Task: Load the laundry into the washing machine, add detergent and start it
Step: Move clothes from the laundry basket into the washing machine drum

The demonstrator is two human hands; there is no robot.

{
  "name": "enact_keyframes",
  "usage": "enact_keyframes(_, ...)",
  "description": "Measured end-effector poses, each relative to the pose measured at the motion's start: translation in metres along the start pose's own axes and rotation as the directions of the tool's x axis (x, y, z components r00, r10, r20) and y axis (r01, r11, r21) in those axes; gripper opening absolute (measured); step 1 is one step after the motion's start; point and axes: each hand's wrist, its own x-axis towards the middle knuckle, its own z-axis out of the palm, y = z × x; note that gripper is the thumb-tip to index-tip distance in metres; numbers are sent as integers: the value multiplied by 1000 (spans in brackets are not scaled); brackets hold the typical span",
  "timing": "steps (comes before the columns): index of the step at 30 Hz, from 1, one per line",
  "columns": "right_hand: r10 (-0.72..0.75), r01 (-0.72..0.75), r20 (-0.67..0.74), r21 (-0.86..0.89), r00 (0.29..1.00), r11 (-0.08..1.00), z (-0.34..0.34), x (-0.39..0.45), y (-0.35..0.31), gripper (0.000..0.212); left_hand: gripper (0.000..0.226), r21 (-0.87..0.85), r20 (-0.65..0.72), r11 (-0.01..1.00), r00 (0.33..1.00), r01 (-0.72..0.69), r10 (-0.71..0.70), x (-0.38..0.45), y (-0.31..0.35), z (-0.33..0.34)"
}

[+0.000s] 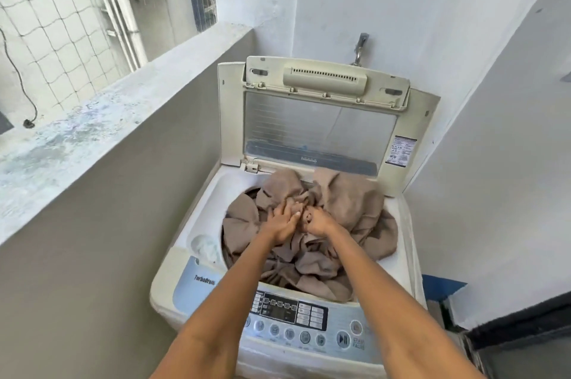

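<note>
Beige laundry (336, 208) heaps over the drum; my left hand (282, 224) presses flat, right hand (316, 222) grips a fold. Next: tuck overhang, add detergent.

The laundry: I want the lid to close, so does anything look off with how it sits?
Yes. The beige cloth bulges above the drum and spills over the washer's top rim at the back right, while both hands push into its middle.
</note>
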Motion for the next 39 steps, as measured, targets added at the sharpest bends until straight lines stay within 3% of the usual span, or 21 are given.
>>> enact_keyframes(2,6,-7,65,19,998,1000,-10,1,9,51,62,10,109,987,981,158,-158,27,-11,18)
enact_keyframes(3,-6,6,31,17,999,1000,-15,0,15,46,63,22,141,979,969,201,-202,37,-14,24)
enact_keyframes(5,-16,14,-204,-13,979,1000,-26,-9,26,31,63,24,191,967,948,253,-253,46,-15,28)
enact_keyframes(6,-21,11,-359,-29,933,1000,-29,-13,35,26,62,19,213,961,938,274,-272,52,-18,29)
enact_keyframes(8,-70,24,-625,-81,777,996,-32,-19,57,20,61,19,239,954,925,299,-295,61,-25,33)
enact_keyframes(9,-65,18,-700,-74,711,997,-29,-19,71,24,61,24,235,951,922,309,-306,66,-31,35)
enact_keyframes(10,6,-17,-725,-8,689,1000,-27,-19,82,36,62,27,230,951,924,307,-305,67,-33,36)
enact_keyframes(12,231,-110,-592,234,772,966,-18,-17,98,68,60,30,203,959,937,283,-283,67,-32,34)
enact_keyframes(13,270,-136,-468,299,842,945,-10,-17,101,80,58,20,178,963,947,269,-268,62,-27,31)
enact_keyframes(15,156,-86,-290,241,944,967,9,-15,95,97,52,-24,54,960,959,280,-278,49,-13,20)
enact_keyframes(17,55,-19,-168,207,984,978,29,-11,76,110,42,49,-209,963,946,265,-249,31,2,11)
enact_keyframes(18,30,-7,-118,192,993,981,37,-9,66,116,40,114,-334,965,924,234,-185,23,8,8)
enact_keyframes(20,-16,23,-52,136,999,990,47,-8,48,122,45,212,-432,973,902,92,9,10,18,3)
enact_keyframes(22,-39,40,-16,86,999,996,50,-5,42,109,50,285,-397,954,894,-95,208,2,25,-1)
enact_keyframes(24,-43,42,11,26,999,999,46,-1,43,94,49,340,-293,918,905,-203,308,-2,28,2)
enact_keyframes(25,-37,37,25,4,999,999,44,3,45,89,45,342,-229,918,930,-200,288,-2,28,7)
enact_keyframes(28,18,-17,70,-21,997,1000,40,19,52,83,50,246,-40,969,998,-30,41,8,21,31)
enact_keyframes(33,37,-26,197,-59,980,998,31,43,60,77,68,85,148,980,970,182,-193,49,13,54)
enact_keyframes(35,18,-17,149,-8,989,1000,23,44,65,65,71,53,178,971,955,233,-239,71,7,56)
enact_keyframes(39,4,1,-112,43,994,999,19,28,78,54,65,34,254,954,921,297,-296,100,1,47)
